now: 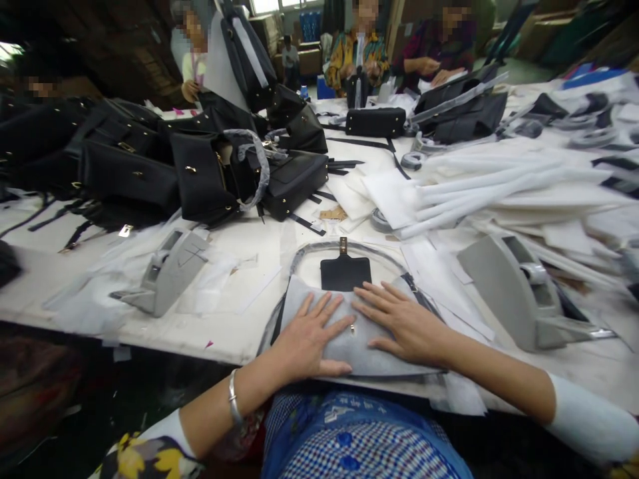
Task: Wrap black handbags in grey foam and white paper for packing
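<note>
**Flat palms, nothing pinched**

So there's a handbag [369, 364] with a pale grey front lying right at the near edge of the worktable [222, 329], close to the body, probably for easy reach. Left hand [314, 336] and right hand [399, 316] lie flat on it, fingers spread, either side of a little gold clasp [352, 328]. I'd guess that spreads the pressure and spares the hardware. Can't tell if the grey is a cover sheet or the bag's own panel. The black flap tab [346, 274] points away, just past the right fingertips.

What look like tape dispensers, a left one [174, 269] and a right one [504, 286], flank it, presumably for either hand. Further back: piled black handbags [130, 169] left, long white strips [479, 189] right, then a co-worker [337, 70] across the table.
</note>
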The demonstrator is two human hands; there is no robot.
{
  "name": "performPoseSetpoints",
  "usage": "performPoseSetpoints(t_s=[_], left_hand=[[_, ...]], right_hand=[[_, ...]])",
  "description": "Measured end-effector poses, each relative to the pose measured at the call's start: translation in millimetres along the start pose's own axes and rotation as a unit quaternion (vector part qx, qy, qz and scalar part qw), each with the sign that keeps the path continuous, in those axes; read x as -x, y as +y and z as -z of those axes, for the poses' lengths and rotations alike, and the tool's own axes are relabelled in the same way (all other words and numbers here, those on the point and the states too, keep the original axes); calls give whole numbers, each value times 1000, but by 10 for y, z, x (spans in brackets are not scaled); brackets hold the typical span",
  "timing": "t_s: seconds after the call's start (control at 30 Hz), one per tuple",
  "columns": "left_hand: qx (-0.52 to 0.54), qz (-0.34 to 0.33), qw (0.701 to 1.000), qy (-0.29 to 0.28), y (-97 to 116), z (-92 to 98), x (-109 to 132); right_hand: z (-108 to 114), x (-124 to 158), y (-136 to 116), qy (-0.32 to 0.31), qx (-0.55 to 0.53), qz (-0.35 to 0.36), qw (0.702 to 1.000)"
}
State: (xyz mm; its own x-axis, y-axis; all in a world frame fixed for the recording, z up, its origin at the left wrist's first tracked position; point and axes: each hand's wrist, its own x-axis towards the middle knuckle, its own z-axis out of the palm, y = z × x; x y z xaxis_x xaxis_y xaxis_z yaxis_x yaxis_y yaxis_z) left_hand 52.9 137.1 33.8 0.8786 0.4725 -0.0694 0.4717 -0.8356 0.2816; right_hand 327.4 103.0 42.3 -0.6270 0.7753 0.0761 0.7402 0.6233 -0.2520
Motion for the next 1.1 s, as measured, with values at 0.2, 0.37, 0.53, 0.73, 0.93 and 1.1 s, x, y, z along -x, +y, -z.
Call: performPoseSetpoints(t_s=[0.2, 0.37, 0.53, 0.73, 0.93, 1.1], left_hand=[[-7, -11, 1000, 6, -108, -44, 1], [-22, -30, 999, -8, -171, -50, -37], [-24, -37, 999, 13, -170, -71, -36], [-30, -43, 998, 20, -176, -64, -30], [-17, -47, 997, 51, -187, -88, -23], [-1, -51, 996, 75, -153, -78, -13]], right_hand=[[-157, 106, -30, -11, -9, -18, 1000], [-59, 76, -24, -27, -43, -28, 998], [96, -277, 111, 41, -159, -142, 976], [129, -1149, 473, 143, -186, -288, 928], [217, -1061, 270, 192, -254, -239, 917], [152, -418, -139, 153, -261, -34, 953]])
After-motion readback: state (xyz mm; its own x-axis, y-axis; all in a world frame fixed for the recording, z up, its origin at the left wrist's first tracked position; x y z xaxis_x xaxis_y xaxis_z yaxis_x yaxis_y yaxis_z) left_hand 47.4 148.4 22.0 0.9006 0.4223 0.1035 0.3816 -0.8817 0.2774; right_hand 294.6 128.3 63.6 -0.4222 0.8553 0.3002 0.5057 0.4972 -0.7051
